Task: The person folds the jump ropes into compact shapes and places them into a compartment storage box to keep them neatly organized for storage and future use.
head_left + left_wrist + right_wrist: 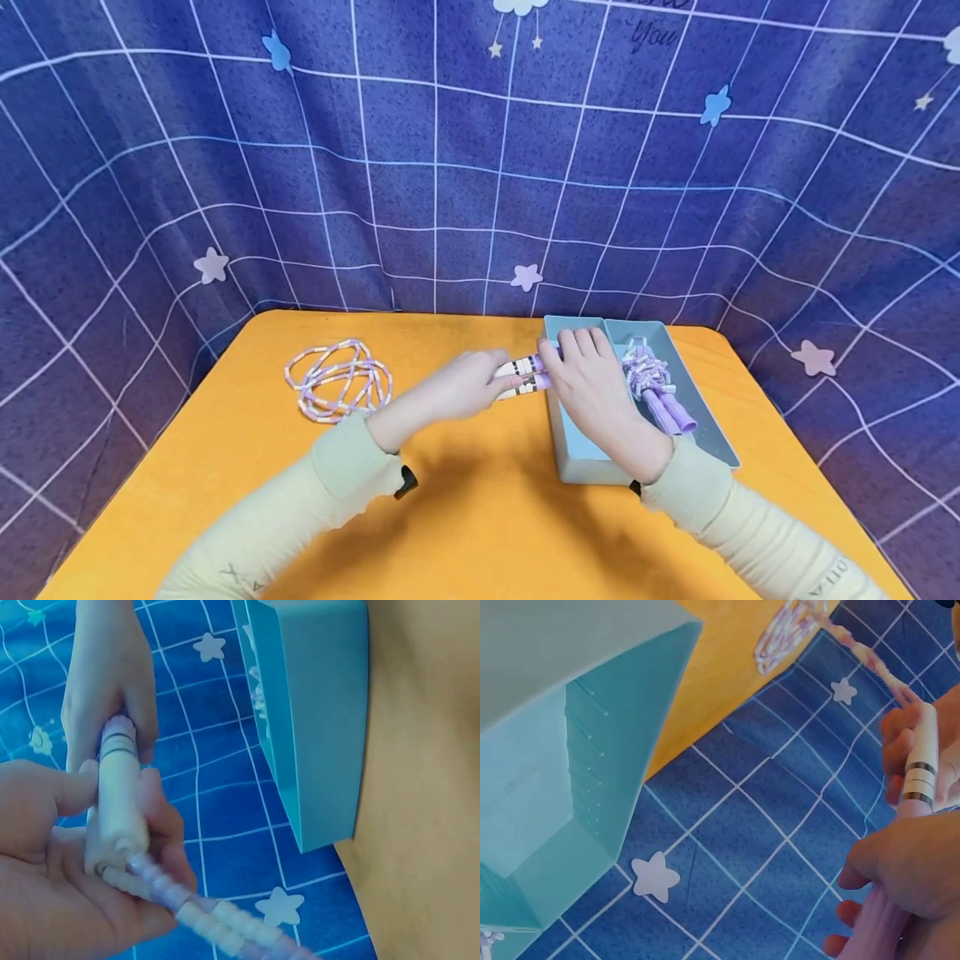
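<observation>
Both hands hold the two white-and-purple handles [527, 375] of a beaded skipping rope just left of a light blue box [573, 450]. My left hand [465, 385] grips the white ends [114, 817], where the bead cord [202, 913] comes out. My right hand [585, 375] curls over the purple ends [921, 784] above the box's left wall. The rope's beaded coil [339, 380] lies on the orange table [465, 517] to the left. A second bundled purple rope [654, 385] lies inside the box.
A blue grid-patterned cloth with stars [450, 167] hangs behind and around the table. The box stands at the table's right half, near the back edge. Bare orange tabletop stretches in front of my arms.
</observation>
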The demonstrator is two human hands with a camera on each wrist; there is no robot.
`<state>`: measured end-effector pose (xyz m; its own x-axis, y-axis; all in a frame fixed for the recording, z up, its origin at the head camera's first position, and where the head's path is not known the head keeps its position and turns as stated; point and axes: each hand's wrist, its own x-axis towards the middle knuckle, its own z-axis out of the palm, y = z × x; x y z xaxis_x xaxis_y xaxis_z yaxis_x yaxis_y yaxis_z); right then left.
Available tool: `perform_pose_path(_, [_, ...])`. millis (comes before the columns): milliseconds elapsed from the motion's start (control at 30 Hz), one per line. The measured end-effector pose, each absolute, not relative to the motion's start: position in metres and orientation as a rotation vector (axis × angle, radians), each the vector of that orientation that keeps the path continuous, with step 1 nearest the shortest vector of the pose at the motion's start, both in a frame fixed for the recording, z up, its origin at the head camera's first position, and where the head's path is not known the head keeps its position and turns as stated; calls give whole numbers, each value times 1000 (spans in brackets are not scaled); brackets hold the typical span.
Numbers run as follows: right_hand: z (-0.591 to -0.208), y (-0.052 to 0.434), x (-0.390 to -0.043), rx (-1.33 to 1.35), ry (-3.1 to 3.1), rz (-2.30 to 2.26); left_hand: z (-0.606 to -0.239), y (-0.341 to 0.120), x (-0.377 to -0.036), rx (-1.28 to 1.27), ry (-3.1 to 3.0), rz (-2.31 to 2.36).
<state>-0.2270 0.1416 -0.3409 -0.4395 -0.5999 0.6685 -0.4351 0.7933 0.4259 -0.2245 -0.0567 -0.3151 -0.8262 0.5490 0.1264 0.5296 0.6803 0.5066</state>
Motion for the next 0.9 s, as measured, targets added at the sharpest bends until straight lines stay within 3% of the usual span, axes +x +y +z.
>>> perform_pose_path(900, [-328,142,-224,875,-1867,-222,-292,-71,-221,957,2687,919])
